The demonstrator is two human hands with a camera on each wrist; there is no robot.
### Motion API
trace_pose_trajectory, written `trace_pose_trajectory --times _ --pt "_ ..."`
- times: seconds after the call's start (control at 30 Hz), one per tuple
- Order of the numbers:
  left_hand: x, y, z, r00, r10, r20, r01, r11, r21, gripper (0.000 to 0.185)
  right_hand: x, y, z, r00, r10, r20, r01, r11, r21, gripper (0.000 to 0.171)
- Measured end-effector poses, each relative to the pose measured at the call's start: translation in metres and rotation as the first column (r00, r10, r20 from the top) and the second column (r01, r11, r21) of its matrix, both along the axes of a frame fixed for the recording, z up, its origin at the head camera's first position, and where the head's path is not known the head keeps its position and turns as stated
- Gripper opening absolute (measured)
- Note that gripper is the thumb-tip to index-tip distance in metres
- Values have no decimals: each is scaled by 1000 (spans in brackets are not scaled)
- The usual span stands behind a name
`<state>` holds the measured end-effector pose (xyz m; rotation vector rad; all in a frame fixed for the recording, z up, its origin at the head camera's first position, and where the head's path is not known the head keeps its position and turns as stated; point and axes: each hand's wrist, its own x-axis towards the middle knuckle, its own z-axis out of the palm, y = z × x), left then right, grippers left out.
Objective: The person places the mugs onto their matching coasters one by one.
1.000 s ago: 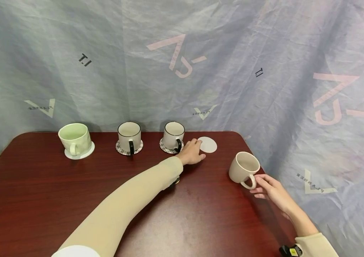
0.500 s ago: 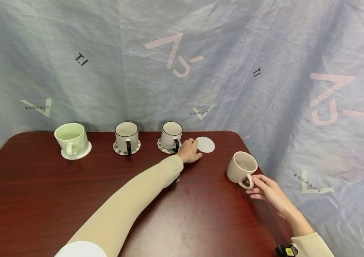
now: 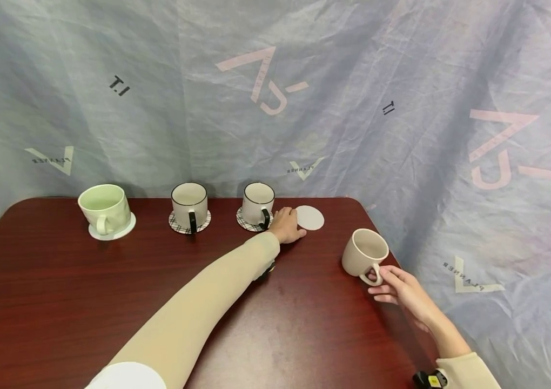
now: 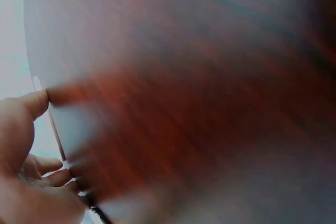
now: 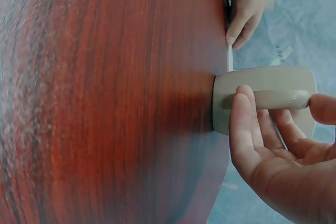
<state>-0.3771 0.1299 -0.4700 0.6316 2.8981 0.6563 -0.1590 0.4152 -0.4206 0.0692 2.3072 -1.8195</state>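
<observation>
My right hand (image 3: 404, 294) holds the handle of a plain beige mug (image 3: 357, 258), which stands upright on the table near its right edge. In the right wrist view the thumb presses the top of the handle (image 5: 281, 99), with fingers curled around and behind it. My left hand (image 3: 287, 226) rests on the table at the left edge of a round white coaster (image 3: 311, 218), fingers loosely extended. Close to its left is a white mug (image 3: 258, 201) with black rim and black handle, on a plaid coaster (image 3: 242, 219).
A second black-rimmed white mug (image 3: 189, 202) sits on another plaid coaster (image 3: 174, 224). A pale green mug (image 3: 110, 208) stands on a white coaster (image 3: 122, 231) at the far left. A grey printed curtain (image 3: 334, 108) hangs behind the dark red table (image 3: 266, 335).
The head view has shifted slightly, sliding everything left. My right fingers have moved a little further in behind the mug's handle. The left hand, mugs and coasters keep their places.
</observation>
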Motion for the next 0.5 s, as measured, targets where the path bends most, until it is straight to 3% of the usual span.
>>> trace_pose_trajectory --times 0.27,0.5 --pt "-3 3 0 999 22 29 -21 999 -36 76 -2 -2 0 1000 20 24 -18 997 -76 38" --pt "-7 8 2 998 59 21 -57 997 -57 66 -6 -4 -2 999 37 13 -35 995 -94 37"
